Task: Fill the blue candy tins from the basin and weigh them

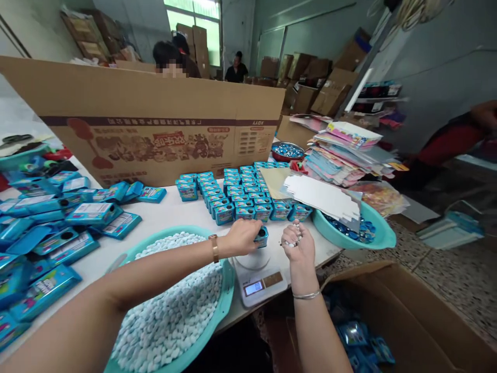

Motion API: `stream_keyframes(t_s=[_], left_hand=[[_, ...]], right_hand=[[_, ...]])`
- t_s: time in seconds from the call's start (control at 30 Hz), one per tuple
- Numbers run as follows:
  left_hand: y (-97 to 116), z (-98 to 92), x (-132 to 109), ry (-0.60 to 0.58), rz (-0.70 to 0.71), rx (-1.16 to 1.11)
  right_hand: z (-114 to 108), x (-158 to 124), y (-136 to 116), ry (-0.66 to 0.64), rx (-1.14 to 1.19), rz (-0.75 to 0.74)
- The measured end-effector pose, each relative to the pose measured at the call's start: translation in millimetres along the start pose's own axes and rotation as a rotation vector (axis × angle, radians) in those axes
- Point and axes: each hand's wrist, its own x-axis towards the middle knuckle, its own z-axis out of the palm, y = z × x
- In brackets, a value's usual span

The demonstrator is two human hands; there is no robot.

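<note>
On my view, my left grip (244,237) is grasping a small blue printed box (263,239) at the round pan (252,260) of the digital scale (264,287); I can't tell whether they touch. My right grip (305,246) curls around some white tablets (290,242), near a teal basin (382,235) on the bench (171,213).

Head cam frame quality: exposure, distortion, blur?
Head view: window blown out, carton at lower right shadowed inside; head view: wide-angle look, left forearm stretched large toward the corner; head view: left hand looks slightly soft, perhaps from motion; head view: scale display lit, digits readable.
</note>
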Motion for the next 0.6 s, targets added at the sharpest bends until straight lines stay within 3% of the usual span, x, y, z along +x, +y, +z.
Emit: stream_keyframes(t_s=[0.13,0.27,0.37,0.47,0.6], left_hand=[[-1.2,25.4,13.6,-0.04,0.002,-0.023],[-14.4,15.3,-5.3,-0.01,-0.058,-0.095],[-36.5,-1.6,-46.3,0.183,-0.106,-0.213],[-61.2,-17.1,-108.0,0.419,-0.194,-0.299],[-82.9,-20.7,-193.6,0.628,-0.53,-0.298]], right_hand=[[15.7,7.9,5.8,0.099,-0.01,-0.003],[36.5,15.5,14.1,0.16,-0.061,0.03],[46.5,19.2,16.4,0.178,-0.099,0.041],[50.5,21.5,15.6,0.188,-0.123,0.047],[52.7,22.7,16.6,0.229,-0.152,0.048]])
